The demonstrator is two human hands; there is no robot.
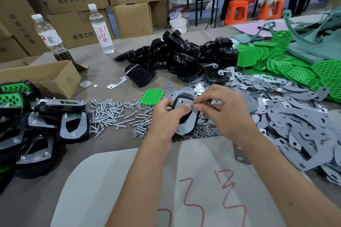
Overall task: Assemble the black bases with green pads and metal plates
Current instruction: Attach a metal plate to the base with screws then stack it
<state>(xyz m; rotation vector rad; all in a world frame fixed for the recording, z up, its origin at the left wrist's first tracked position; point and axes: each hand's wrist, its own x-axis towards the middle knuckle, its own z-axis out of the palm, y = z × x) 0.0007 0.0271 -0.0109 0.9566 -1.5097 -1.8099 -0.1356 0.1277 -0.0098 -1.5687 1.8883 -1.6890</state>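
My left hand (167, 116) grips a black base (186, 125) at the table's middle, tilted toward me, with a grey metal plate (181, 106) lying on its face. My right hand (221, 108) pinches the plate's upper right edge between thumb and fingers. A loose green pad (151, 96) lies just behind my left hand. More black bases (177, 55) are heaped behind, green pads (295, 68) pile at the right, and metal plates (287, 120) spread across the right side.
Screws (114, 114) and nuts (204, 131) lie scattered beside and under the held base. Finished assemblies (36, 127) stack at the left by an open carton (42, 77). Two water bottles (101, 29) stand at the back left. People stand at far tables.
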